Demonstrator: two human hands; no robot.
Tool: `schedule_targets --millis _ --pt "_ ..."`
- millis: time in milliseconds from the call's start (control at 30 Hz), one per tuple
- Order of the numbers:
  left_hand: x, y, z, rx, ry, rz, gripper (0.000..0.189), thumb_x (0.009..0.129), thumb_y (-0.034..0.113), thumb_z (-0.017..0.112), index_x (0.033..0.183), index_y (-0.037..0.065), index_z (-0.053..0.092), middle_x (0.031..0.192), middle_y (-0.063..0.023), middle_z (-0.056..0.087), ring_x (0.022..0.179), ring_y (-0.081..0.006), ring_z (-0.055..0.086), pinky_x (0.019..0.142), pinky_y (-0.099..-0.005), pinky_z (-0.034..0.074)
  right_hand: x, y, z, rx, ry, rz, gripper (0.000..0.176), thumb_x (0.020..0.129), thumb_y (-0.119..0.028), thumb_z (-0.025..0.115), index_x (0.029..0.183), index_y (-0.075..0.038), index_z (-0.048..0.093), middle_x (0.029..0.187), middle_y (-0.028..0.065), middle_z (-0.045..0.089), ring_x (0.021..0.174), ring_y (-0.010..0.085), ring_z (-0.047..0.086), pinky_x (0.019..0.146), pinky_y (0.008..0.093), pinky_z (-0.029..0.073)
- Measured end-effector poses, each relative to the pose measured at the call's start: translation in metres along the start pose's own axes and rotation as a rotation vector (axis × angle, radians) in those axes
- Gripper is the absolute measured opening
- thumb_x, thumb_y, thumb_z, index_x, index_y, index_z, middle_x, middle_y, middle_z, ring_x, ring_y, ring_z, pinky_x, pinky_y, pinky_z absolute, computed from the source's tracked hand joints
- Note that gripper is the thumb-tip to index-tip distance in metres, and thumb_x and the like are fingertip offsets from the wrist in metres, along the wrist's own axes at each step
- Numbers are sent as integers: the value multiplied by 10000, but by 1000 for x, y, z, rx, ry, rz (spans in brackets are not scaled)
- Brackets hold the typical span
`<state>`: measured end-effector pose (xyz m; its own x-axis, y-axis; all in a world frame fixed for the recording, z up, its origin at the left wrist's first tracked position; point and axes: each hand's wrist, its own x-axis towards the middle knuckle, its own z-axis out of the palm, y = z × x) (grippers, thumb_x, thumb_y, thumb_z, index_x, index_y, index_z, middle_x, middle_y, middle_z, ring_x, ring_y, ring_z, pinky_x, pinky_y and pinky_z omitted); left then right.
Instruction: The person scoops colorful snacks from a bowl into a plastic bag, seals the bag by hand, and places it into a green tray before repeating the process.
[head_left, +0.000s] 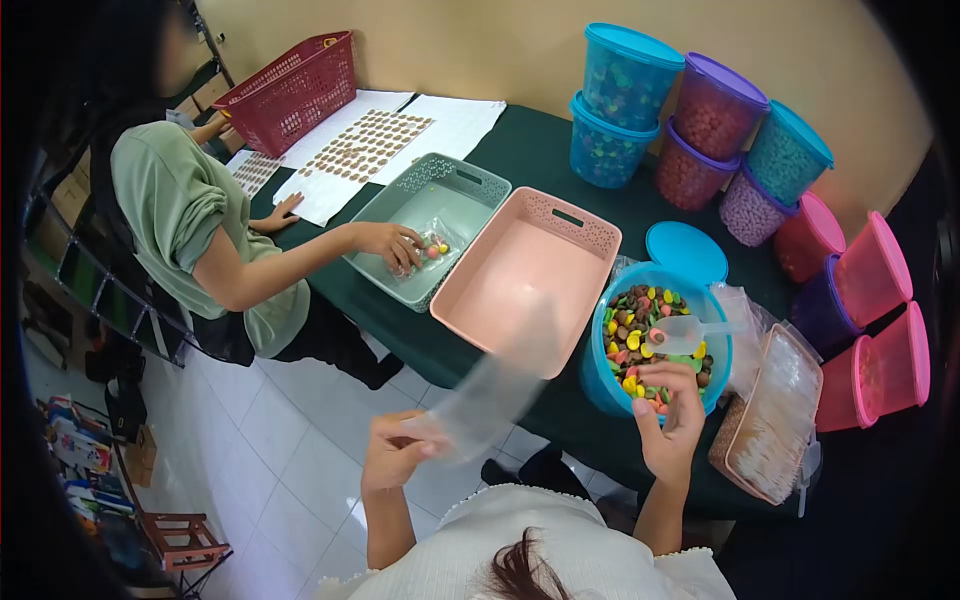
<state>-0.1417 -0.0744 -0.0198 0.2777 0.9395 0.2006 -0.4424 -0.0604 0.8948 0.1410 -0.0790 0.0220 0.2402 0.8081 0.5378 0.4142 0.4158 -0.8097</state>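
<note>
A clear plastic bag (500, 395), blurred by motion, hangs from the closed fingers of my left hand (395, 450). It overlaps the near corner of the pink basket (525, 265). My right hand (672, 420) is at the near rim of a blue tub (597, 375), with thumb and curved fingers apart and nothing visible between them. Inside the tub are many colourful candies (625, 330) in brown, yellow, green and pink. A translucent scoop (685, 335) rests on top of them, its handle reaching over the right rim.
Another person's hand (395, 245) touches a bagged portion of candies in the green basket (400, 195). Several lidded tubs (625, 95) stand along the wall. A basket of clear bags (775, 420) is to my right, and a blue lid (687, 250) lies behind the tub.
</note>
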Motion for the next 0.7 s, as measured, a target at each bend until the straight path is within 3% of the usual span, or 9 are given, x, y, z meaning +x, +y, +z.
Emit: schedule_targets --millis 67,100,167,233,300,433,500,633,700 --pt "5 7 12 35 207 185 88 658 2 694 719 -34 641 705 -118 612 632 -164 578 566 -258 437 1 0 -1 91 -78 -44 212 653 -27 667 839 -35 565 821 90 590 754 194 539 626 269 405" --pt "8 6 20 42 211 193 88 658 2 694 719 -34 641 705 -118 612 632 -164 578 566 -258 437 1 0 1 183 -153 -80 208 646 -23 672 823 -34 564 810 91 587 744 189 540 626 270 411" --pt "14 0 39 345 240 264 108 613 -38 715 687 -17 638 681 -107 611 623 -167 578 562 -256 437 7 -11 13 344 -469 -83 307 588 -81 770 803 -27 558 768 77 558 704 161 533 628 257 433" --pt "26 -9 64 409 207 323 129 592 -53 727 652 -3 625 661 -93 606 595 -160 566 525 -248 424 11 -19 29 397 -656 3 355 617 -171 787 813 -15 536 783 79 534 699 155 528 628 236 434" --pt "32 -17 80 490 -11 279 120 619 -11 726 640 2 608 642 -71 590 570 -152 553 493 -243 409 9 -12 38 367 -701 65 359 643 -209 772 803 -13 518 721 68 507 656 130 505 580 233 421" --pt "43 -22 87 579 -201 199 124 651 17 712 630 8 590 628 -57 571 555 -154 548 476 -242 402 17 6 22 406 -749 126 372 612 -200 787 786 -22 511 691 35 498 579 102 447 522 212 367" --pt "51 -24 94 528 -353 204 121 666 26 699 628 7 586 624 -49 561 547 -156 543 480 -243 403 24 14 6 344 -898 82 331 637 -203 770 742 -20 515 657 21 482 548 94 439 491 218 352" --pt "62 -36 105 400 -409 182 114 670 9 691 625 2 585 620 -52 560 546 -148 541 474 -240 397 30 23 -18 366 -954 117 295 653 -186 752 794 -5 566 674 34 529 544 84 461 484 214 355" --pt "66 -38 111 393 -398 163 107 669 -4 690 625 4 592 612 -55 557 543 -141 540 470 -236 391 29 27 -27 304 -969 129 253 680 -126 725 836 9 578 724 53 582 603 75 536 531 201 413"
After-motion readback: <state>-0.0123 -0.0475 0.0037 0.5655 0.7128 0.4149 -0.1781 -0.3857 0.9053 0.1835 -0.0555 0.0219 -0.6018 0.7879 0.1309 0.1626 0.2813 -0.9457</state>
